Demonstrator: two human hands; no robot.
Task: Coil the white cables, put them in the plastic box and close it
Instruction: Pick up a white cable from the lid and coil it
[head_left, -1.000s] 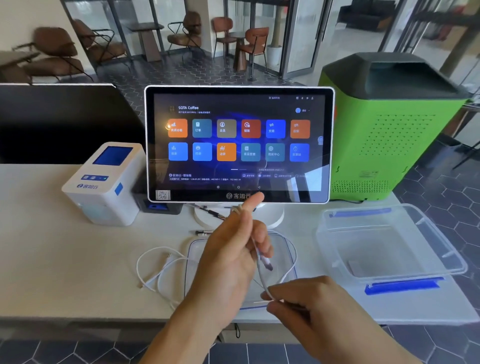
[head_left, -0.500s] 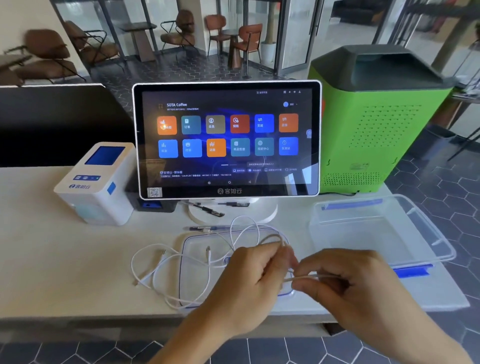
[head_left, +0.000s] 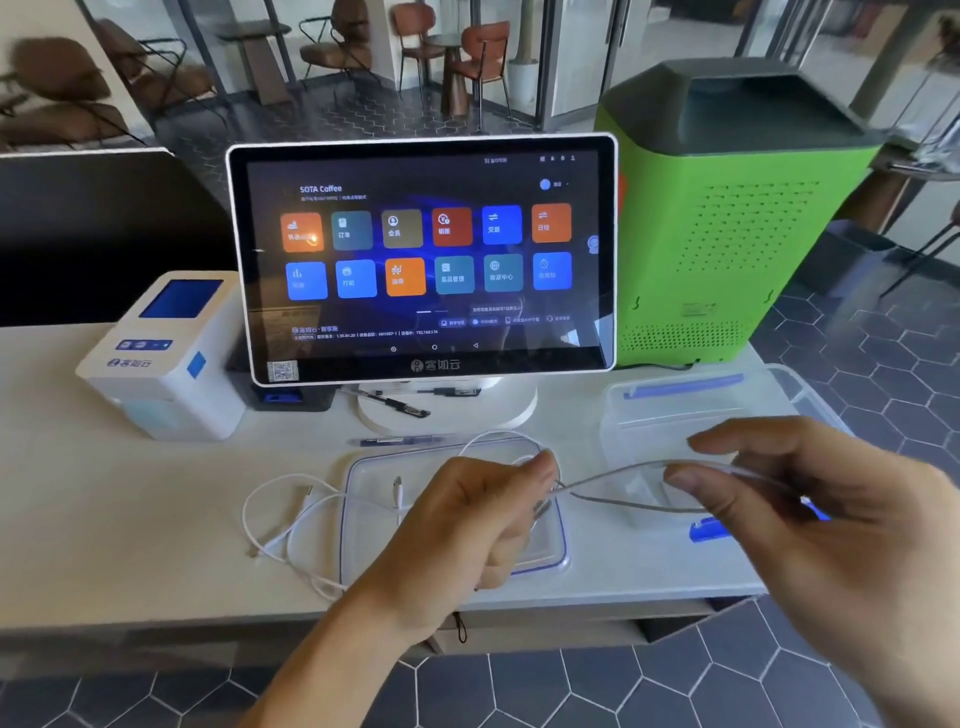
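Note:
My left hand (head_left: 467, 525) hovers over the clear lid (head_left: 374, 473) on the counter and pinches a white cable (head_left: 618, 475) between thumb and fingers. My right hand (head_left: 810, 514) pinches the same cable further along, so a stretch of it runs taut between the two hands in front of the open plastic box (head_left: 670, 415) with blue clasps. More loose white cable (head_left: 275, 519) lies in loops on the counter and across the lid's left side, with one plug end on the lid.
A touchscreen terminal (head_left: 423, 254) stands at the back, a white receipt printer (head_left: 161, 353) to its left, a green machine (head_left: 727, 218) on the floor behind right. Pens (head_left: 395, 405) lie by the terminal's base. The counter's front edge (head_left: 156, 618) runs below my hands.
My left hand came down from in front of the screen to the lid. My right hand has moved right, away from the left, drawing the cable out between them.

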